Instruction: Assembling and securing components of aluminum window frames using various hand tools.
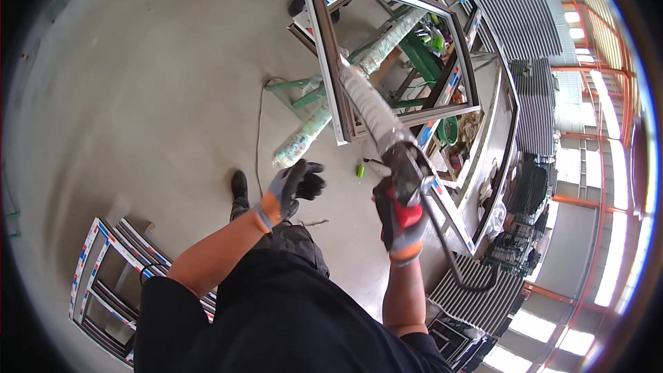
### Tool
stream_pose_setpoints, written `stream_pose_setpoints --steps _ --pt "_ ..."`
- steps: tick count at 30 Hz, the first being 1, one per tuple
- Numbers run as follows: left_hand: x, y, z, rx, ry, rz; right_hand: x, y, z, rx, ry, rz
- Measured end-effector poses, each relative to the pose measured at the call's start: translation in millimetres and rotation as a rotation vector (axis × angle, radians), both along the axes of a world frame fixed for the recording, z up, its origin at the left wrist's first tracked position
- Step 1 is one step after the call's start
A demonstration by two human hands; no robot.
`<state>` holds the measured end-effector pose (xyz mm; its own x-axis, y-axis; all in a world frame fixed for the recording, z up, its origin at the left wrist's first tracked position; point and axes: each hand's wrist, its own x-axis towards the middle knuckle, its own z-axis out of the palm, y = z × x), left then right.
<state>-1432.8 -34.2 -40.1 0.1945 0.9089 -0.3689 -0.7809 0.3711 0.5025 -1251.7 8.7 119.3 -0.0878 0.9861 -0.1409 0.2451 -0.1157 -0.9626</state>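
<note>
sealant gun in your right hand, left hand empty

your right hand (pixel 399 221) grips what looks like a sealant gun (pixel 376 107) at its dark rear end, likely to control the long barrel. it points up across the brown window frame (pixel 330 62); whether its tip touches, you cannot tell. your left hand (pixel 293 186) holds nothing, fingers loosely bent, near the film-wrapped rail (pixel 304 137). that rail runs beneath the frame, its wrapping probably sparing the finish. printed strips on the stacked frames (pixel 103 231) show blue and red blocks, no legible lettering.
</note>
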Motion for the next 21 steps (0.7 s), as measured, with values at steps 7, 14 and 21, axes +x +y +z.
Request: stream_pose_setpoints --steps 7,14,21 --pt "-51 -79 -181 -0.354 0.277 0.285 -84 82 5 0.207 0.012 0.173" --pt "-110 -183 -279 -0.745 0.521 0.34 -138 187 -26 0.661 -0.289 0.183" --pt "-112 -267 -311 -0.929 0.51 0.359 -203 230 -6 0.513 -0.341 0.198"
